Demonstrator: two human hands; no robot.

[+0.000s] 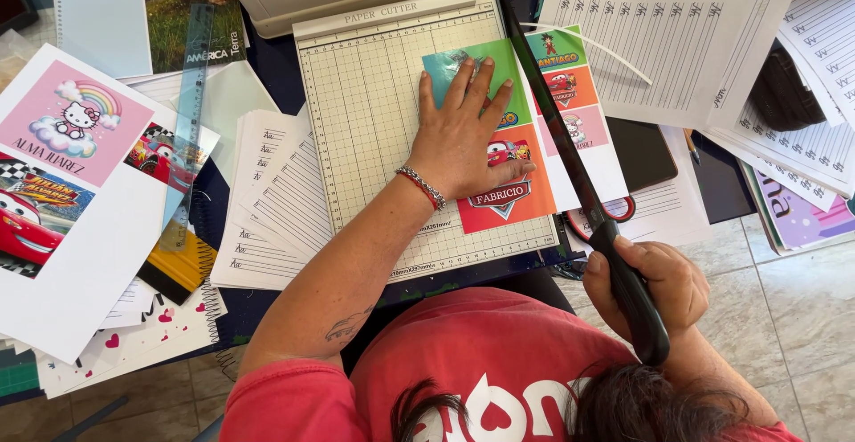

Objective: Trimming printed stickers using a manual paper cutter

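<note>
Cluttered with paper, the dark work table (267, 68) is sitting over a pale tiled floor (784, 317). At its middle a cream paper cutter (374, 112) with a gridded bed is lying flat. The left hand (463, 135) is pressing down open, fingers spread, on a sheet of coloured labels (525, 130) printed with cartoon cars and characters; the sheet is lying across the bed's right side, partly sticking out past the cutting edge. The right hand (655, 286) is closing fully around the black handle of the cutter's blade arm (557, 126), which is running diagonally over the sheet, just beside the left fingertips. A beaded bracelet (420, 186) is circling the left wrist. To the left, a large printed sheet (71, 184) with a pink cartoon cat panel and a red car is resting beside a clear blue ruler (189, 94). Lined handwriting sheets (677, 32) are spreading across the upper right.
</note>
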